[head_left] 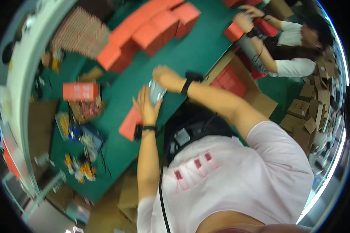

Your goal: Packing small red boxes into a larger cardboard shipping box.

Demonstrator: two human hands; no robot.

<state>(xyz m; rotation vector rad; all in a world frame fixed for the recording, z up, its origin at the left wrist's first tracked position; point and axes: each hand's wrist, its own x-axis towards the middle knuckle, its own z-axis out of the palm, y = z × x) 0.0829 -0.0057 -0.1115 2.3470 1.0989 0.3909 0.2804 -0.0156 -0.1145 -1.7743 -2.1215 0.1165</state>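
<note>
A small silvery-grey packet [156,92] is held over the green table [198,50] between both my hands. My right hand [165,77], a black band on its wrist, grips the packet's upper end with curled fingers. My left hand [146,105], also wearing a black wristband, lies flat against the packet's left side with fingers stretched out. Just below my left hand, a flat red box [129,124] rests at the table's edge.
Several red boxes [151,27] are piled at the far end of the table. An open cardboard carton [256,99] with red boxes stands to the right. A co-worker's hands [245,19] hold a red box [233,32]. Folded cartons [307,112] lie at right; small clutter [81,155] at left.
</note>
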